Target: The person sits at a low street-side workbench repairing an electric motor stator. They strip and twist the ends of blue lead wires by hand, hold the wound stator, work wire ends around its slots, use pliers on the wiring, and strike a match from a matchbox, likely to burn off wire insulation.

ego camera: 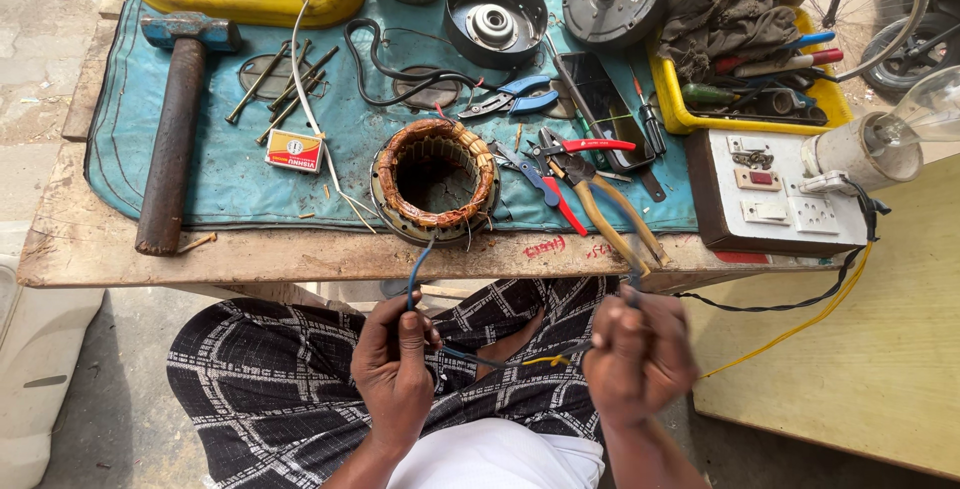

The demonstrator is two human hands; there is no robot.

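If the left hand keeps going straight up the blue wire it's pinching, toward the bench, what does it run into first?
Probably the front edge of the wooden bench, then just past it the copper-wound stator the blue wire leads to. The left hand sits lower, over the lap, so depth is uncertain.

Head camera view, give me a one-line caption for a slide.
Seated at a workbench, left hand and right hand hold wires leading from a copper-wound stator among pliers and a hammer.

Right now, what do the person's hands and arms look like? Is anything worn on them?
Both are bare. The left hand and right hand wear no gloves, and I can see no rings, watch or bracelet. The forearms have no sleeves showing. The right hand looks blurred. Below them are a white shirt and black-and-white checked cloth.
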